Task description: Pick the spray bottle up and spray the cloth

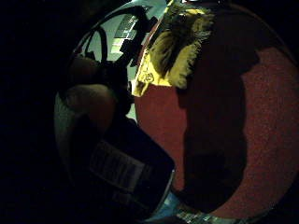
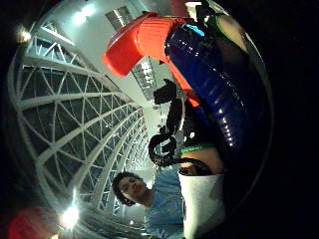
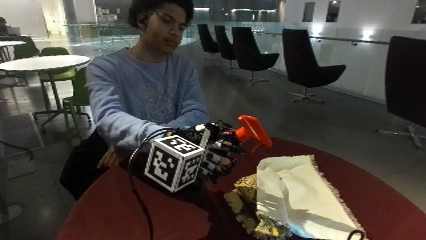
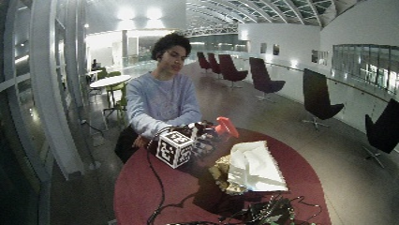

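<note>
Spray bottle [image 3: 247,131]: dark blue body, orange trigger head. Grasped in the gloved right hand [image 3: 216,152], fingers curled round the body; lifted clear of the bench [image 3: 133,215], roughly upright, nozzle pointing away from the person. Located over the bench's near side, by the edge where the person sits. In the thumb-side palm view the blue body and orange head [image 2: 139,45] lie close against the palm; in the little-finger-side view the bottle's base and a printed label [image 1: 117,165] show above the red surface.

Cloth [image 3: 299,197]: cream, fringed along one side, partly folded over on itself. Lies on the bench just beside the hand, toward the far side from the person, atop a crumpled yellow patterned piece [image 3: 249,205]. Bottle and cloth apart, not touching. One corner of the cloth reaches near the bench's edge at the camera side.

Bench: round, dark red top. Open red surface lies between the cloth and the far rim, and on the near side beneath the forearm. Cables and small gear [image 4: 268,211] sit by the rim nearest the wide camera.

Left hand [image 3: 110,159]: bare, at the bench's edge beside the person; fingers unclear.
</note>
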The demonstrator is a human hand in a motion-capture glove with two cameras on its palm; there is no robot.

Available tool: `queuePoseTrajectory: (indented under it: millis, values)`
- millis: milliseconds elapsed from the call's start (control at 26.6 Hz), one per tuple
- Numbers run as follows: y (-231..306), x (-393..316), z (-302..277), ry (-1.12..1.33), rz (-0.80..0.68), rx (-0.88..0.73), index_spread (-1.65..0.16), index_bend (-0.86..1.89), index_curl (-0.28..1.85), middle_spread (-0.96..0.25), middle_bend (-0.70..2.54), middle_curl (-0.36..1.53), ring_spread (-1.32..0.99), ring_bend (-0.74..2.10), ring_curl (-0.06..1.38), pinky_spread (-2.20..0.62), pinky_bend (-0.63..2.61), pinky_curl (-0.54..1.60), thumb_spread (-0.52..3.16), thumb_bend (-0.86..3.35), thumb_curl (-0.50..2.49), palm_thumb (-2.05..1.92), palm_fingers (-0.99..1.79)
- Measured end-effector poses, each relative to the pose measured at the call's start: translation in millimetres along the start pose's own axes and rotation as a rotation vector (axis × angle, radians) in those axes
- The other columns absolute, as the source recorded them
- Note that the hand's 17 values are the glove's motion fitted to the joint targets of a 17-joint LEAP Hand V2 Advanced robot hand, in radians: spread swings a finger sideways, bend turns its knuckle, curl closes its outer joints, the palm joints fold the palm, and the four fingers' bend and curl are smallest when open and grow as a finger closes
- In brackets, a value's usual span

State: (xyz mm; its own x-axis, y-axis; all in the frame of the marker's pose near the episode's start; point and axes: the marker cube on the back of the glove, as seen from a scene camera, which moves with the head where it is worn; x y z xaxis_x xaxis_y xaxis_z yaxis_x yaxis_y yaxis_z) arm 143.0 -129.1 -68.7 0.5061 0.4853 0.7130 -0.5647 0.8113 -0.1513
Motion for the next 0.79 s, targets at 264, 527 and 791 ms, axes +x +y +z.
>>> queuePoseTrajectory:
  millis: [264, 527, 791]
  values:
    - [-3.6, 0.5, 5.9, -0.010, 0.039, -0.016, -0.36, 0.04, 0.10, -0.03, 0.38, 0.44, 0.02, 0.67, 0.40, 0.23, 0.39, 0.38, 1.17, -0.02, 0.46, 0.70, 0.91]
    - [-5.2, -0.9, 9.6, 0.001, 0.067, -0.018, -0.35, 0.04, 0.10, -0.02, 0.39, 0.45, 0.03, 0.67, 0.40, 0.24, 0.40, 0.38, 1.17, -0.02, 0.47, 0.70, 0.90]
    - [-7.0, 0.9, 12.4, 0.016, 0.089, -0.018, -0.35, 0.04, 0.09, -0.02, 0.40, 0.45, 0.04, 0.68, 0.40, 0.24, 0.40, 0.38, 1.18, -0.02, 0.47, 0.70, 0.90]
